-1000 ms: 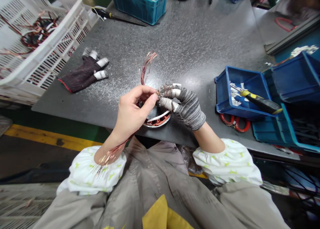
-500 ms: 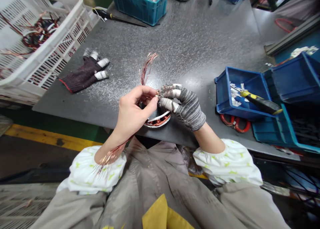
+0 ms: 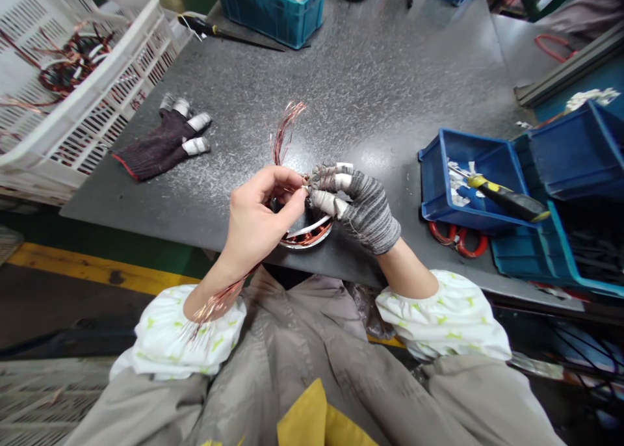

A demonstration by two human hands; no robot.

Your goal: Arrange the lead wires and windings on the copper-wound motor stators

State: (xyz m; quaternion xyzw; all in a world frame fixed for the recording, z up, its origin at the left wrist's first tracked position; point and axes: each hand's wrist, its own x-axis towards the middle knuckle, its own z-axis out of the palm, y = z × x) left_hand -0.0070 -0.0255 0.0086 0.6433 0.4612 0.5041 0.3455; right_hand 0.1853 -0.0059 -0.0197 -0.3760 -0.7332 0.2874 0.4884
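Observation:
A ring-shaped copper wire coil (image 3: 307, 240) with white tubing rests on the metal table near its front edge, partly covered by both hands. My bare left hand (image 3: 260, 209) is closed in a pinch at the coil's upper side; a tiny white bit shows at its fingertips. My right hand (image 3: 363, 205), in a grey knit glove with white-taped fingertips, grips thin copper wires beside it, fingertips nearly touching the left ones. One bundle of loose copper wire ends (image 3: 285, 131) stands up behind the coil. Another wire bundle (image 3: 219, 303) lies across my left wrist.
A dark glove (image 3: 163, 137) lies on the table at left, by a white crate (image 3: 112, 88) holding more coils. A long-shafted tool (image 3: 229, 34) and a teal bin (image 3: 273, 17) sit behind. At right are a blue bin (image 3: 470, 222) with a screwdriver (image 3: 507, 197) across it and red-handled scissors (image 3: 458, 239).
The hands keep nearly the same pinch on the wires. The whole view has shifted very slightly.

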